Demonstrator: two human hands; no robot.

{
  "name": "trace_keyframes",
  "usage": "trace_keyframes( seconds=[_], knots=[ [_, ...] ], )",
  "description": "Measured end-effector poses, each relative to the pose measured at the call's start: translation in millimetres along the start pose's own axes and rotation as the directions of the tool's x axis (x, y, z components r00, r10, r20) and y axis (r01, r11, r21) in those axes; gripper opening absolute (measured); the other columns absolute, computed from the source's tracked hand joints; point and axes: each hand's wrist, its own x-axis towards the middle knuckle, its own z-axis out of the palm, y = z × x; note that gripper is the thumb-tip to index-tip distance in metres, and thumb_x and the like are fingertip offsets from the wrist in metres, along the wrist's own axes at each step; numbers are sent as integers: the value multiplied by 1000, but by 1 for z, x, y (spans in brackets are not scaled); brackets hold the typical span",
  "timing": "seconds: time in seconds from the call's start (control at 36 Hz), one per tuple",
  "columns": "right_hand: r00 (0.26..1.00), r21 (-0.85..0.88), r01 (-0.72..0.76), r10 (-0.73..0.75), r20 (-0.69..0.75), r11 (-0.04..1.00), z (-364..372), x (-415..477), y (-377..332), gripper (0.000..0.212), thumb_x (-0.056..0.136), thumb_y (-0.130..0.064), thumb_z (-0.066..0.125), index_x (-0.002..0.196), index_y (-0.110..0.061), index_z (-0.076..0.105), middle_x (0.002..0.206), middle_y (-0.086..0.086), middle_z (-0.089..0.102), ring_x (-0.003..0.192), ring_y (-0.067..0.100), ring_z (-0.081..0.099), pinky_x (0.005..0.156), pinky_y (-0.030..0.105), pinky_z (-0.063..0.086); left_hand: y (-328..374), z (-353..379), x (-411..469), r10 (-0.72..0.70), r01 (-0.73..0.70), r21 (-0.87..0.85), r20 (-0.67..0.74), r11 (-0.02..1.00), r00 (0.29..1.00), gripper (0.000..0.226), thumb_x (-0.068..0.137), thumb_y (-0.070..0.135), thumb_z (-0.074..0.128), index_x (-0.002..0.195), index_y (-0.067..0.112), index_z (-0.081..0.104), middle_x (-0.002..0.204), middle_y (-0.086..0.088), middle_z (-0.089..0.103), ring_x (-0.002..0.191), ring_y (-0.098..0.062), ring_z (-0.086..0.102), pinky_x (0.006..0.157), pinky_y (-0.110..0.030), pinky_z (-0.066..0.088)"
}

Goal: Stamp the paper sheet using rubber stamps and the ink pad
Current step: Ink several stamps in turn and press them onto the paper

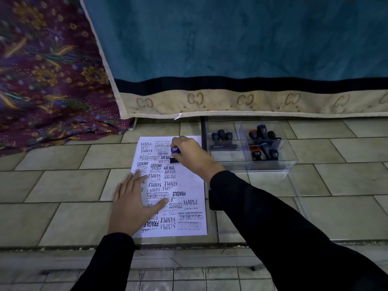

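A white paper sheet (193,185) lies on the tiled floor, covered with many black stamp prints such as SAMPLE, FRAGILE and AIR MAIL. My right hand (192,155) grips a rubber stamp (174,153) with a blue-topped handle, its black base pressed on the upper part of the sheet. My left hand (132,201) lies flat on the sheet's left side, fingers spread. No ink pad is visible.
A clear plastic organiser (270,166) right of the sheet holds several black-handled stamps (263,132) in its compartments. A teal blanket with a beige border (231,101) hangs behind, and purple patterned cloth (48,80) lies at the left. A floor step edge (189,245) runs below the sheet.
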Motion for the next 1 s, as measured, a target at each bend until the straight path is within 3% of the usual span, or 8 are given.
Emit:
trace_keyframes(
  seconds=[0.17, 0.28, 0.36, 0.56, 0.72, 1.0],
  knots=[
    [959, 211, -54, 109, -260, 976, -31, -17, -1, 26, 85, -11, 65, 110, -5, 60, 103, 11, 63, 85, 20, 62, 78, 31, 53, 1, -1, -1, 4, -4, -10, 3, 1000, 1000, 100, 63, 88, 47, 142, 28, 37, 159, 12, 21, 147, -6, 12, 121, -38, 8],
    [920, 286, -47, 153, -361, 957, -59, -47, -1, 23, 83, -11, 68, 105, -7, 65, 96, 2, 63, 80, 12, 62, 74, 22, 54, 2, -3, 0, 8, -8, 14, 9, 1000, 1000, 101, 65, 88, 48, 144, 27, 36, 160, 10, 19, 148, -7, 11, 122, -37, 6],
    [925, 288, -49, 153, -349, 956, -69, -77, 1, 19, 80, -10, 71, 99, -8, 68, 95, 2, 66, 73, 1, 60, 72, 15, 52, 3, -3, -1, 11, -11, 26, 15, 1000, 1000, 101, 64, 88, 44, 145, 28, 35, 160, 11, 18, 148, -6, 9, 122, -37, 5],
    [947, 196, -35, 95, -307, 980, -65, -143, 14, 17, 78, -9, 74, 94, -12, 68, 87, -7, 62, 75, -2, 58, 71, 7, 47, 2, -3, -1, 2, -2, 5, 27, 1000, 1000, 102, 65, 89, 49, 145, 28, 34, 160, 11, 17, 148, -5, 8, 122, -38, 5],
    [961, 109, -58, 85, -262, 992, -58, -170, 19, 20, 78, -13, 74, 97, -13, 69, 86, -5, 60, 68, 4, 57, 67, 18, 49, 2, -3, -1, 4, -4, 6, 25, 1000, 1000, 103, 63, 90, 47, 145, 28, 34, 160, 11, 17, 148, -5, 7, 122, -38, 5],
    [975, 67, -27, 42, -220, 997, -56, -167, 16, 25, 78, -12, 74, 102, -12, 68, 85, -13, 51, 70, -3, 48, 69, 10, 44, 0, -2, -1, 14, -14, 20, 16, 1000, 1000, 104, 62, 91, 41, 144, 27, 36, 160, 10, 20, 148, -7, 10, 122, -40, 9]
  ],
)
